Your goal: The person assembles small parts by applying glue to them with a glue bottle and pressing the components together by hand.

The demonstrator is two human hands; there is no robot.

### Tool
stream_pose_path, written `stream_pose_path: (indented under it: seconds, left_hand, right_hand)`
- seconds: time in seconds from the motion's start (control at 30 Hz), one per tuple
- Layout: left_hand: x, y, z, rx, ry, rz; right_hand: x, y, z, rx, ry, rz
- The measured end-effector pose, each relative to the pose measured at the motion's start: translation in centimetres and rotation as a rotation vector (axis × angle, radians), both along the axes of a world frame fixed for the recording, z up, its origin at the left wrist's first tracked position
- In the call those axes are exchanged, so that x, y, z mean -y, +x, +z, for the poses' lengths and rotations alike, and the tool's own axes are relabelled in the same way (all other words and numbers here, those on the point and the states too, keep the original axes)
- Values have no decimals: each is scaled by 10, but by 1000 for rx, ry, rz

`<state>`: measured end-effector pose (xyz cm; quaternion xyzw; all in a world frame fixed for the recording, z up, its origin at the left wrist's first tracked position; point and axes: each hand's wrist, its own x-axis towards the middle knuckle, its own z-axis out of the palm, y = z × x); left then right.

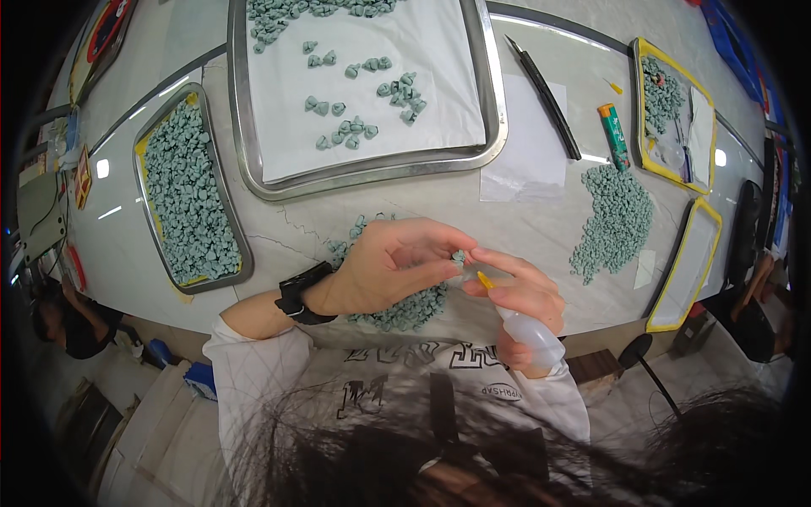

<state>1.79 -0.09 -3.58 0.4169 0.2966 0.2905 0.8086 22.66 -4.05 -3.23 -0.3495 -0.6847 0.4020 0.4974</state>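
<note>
My left hand point(393, 262), with a black watch on the wrist, is closed in a pinch on a small grey-green piece point(458, 256). The fingertips of my right hand point(530, 291) meet it there. Inside my right hand is a translucent white squeeze bottle point(534, 340), whose yellow nozzle point(484, 279) points up toward the piece, a little apart from it. Below my hands lies a heap of similar grey-green pieces point(410, 311), partly hidden by my left hand and wrist.
A metal tray point(376, 173) lined with white cloth holds scattered pieces. Left stands a full tray point(245, 245). On the right are a loose pile point(617, 215), a black craft knife point(545, 97), a green tube with an orange end point(614, 139) and two yellow-edged trays point(714, 152). People sit nearby.
</note>
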Motion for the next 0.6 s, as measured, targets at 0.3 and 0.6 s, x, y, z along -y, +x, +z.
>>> stream_pose_path:
  seconds: [0.3,0.6]
  left_hand:
    - [3,1,-3,-15,31,5]
    - [3,0,-3,0,-35,3]
  right_hand:
    - [0,-2,-1,-4,19,-18]
    - [1,-4,3,-6,-41,-30]
